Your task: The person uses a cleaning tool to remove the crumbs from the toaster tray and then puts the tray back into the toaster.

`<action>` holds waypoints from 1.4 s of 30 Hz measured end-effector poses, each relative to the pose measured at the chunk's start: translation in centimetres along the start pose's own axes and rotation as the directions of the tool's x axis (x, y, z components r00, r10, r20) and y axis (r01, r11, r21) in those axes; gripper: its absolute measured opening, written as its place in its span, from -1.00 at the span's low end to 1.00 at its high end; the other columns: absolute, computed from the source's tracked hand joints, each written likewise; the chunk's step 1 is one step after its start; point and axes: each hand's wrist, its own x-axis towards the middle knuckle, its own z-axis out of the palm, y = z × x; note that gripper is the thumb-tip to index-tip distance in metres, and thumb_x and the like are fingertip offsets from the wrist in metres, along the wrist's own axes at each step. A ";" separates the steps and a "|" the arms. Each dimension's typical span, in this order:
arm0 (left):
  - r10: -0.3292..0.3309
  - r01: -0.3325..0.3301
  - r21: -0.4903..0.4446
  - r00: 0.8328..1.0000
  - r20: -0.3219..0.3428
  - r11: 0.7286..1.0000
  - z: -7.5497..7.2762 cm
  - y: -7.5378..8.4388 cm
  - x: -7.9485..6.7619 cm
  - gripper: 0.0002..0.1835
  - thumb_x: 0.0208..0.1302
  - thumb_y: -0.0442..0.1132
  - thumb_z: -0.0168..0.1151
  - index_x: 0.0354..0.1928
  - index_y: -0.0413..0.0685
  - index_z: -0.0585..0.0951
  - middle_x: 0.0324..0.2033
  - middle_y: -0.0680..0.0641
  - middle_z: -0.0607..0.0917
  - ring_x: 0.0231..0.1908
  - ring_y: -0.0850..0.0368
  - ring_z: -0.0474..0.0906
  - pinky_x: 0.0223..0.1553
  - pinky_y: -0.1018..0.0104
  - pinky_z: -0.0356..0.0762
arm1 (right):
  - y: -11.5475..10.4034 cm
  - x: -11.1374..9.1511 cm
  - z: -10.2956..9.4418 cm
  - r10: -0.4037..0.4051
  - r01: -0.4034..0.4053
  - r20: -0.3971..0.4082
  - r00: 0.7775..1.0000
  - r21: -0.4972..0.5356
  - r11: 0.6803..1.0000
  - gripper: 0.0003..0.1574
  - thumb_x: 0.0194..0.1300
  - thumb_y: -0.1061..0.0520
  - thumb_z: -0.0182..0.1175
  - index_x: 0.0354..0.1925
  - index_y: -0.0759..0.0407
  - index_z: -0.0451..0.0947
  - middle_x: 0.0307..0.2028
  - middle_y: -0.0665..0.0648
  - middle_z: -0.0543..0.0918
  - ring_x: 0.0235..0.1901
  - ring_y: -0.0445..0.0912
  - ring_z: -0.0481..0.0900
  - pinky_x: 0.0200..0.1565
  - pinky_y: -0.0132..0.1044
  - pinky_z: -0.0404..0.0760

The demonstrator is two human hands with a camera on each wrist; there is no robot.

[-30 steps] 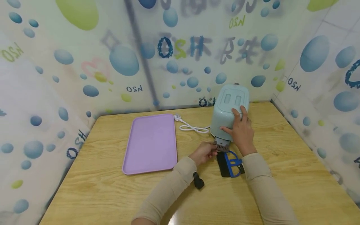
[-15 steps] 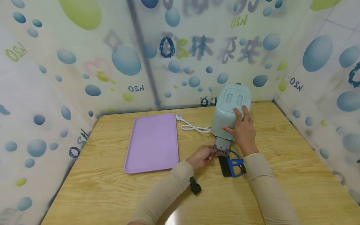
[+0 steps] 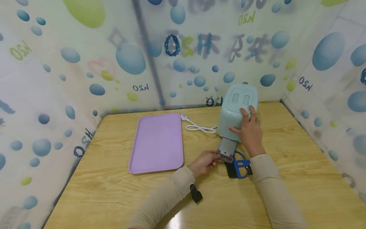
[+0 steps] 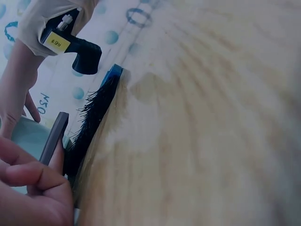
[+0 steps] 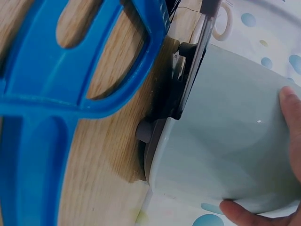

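Note:
A pale blue-green toaster (image 3: 232, 122) stands at the back right, with its two slots covered on top. Out of its near lower end slides a flat grey crumb tray (image 3: 227, 147). My left hand (image 3: 203, 163) pinches the tray's slotted front edge between thumb and fingers. In the left wrist view the crumb tray (image 4: 54, 136) shows edge-on at the fingers. My right hand (image 3: 251, 135) rests on the toaster, thumb on the near end and fingers spread over the top edge. The right wrist view shows fingertips against the toaster's smooth wall (image 5: 225, 136).
Beneath the crumb tray and beside it lies a blue brush (image 3: 242, 163) with black bristles. A purple tray (image 3: 157, 143) lies to the left. Between it and the toaster runs a white power cord (image 3: 201, 128) with a plug. A patterned curtain wall (image 3: 108, 73) borders the table.
My left hand has drawn the crumb tray further out of the toaster, towards me. The right hand stays on the toaster. The head view has shifted slightly.

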 end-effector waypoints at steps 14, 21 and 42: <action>0.022 -0.022 0.017 0.999 0.033 1.000 -1.2 0.1 -1.8 -0.57 0.30 -0.29 0.04 0.21 -0.21 0.40 -0.55 0.09 0.49 -0.74 0.40 0.17 -0.76 0.59 0.10 | -0.1 0.5 -0.1 0.002 -0.002 0.015 1.000 0.017 1.000 0.14 -0.15 -0.30 0.38 0.27 -0.03 0.03 0.31 0.26 0.04 -0.20 0.40 0.44 -0.59 0.11 0.49; 0.054 -0.053 -0.015 0.994 0.091 0.998 -1.7 -0.7 -2.7 -0.63 0.27 -0.36 0.03 0.11 -0.33 0.43 -0.69 0.12 0.37 -0.82 0.41 0.10 -0.82 0.61 0.06 | 0.2 -0.1 -0.3 0.040 -0.041 0.032 0.999 0.019 0.999 0.15 -0.16 -0.29 0.39 0.27 -0.04 0.03 0.32 0.22 0.01 -0.25 0.39 0.42 -0.63 0.12 0.44; 0.087 -0.087 0.004 0.992 0.091 0.996 -5.0 -1.2 -6.3 -0.62 0.24 -0.32 0.05 0.07 -0.36 0.45 -0.69 0.18 0.45 -0.85 0.44 0.03 -0.82 0.62 0.04 | -0.1 -0.2 -0.1 0.014 -0.015 0.023 1.000 0.044 0.999 0.16 -0.16 -0.26 0.41 0.29 0.01 0.04 0.32 0.27 0.03 -0.22 0.43 0.41 -0.61 0.16 0.44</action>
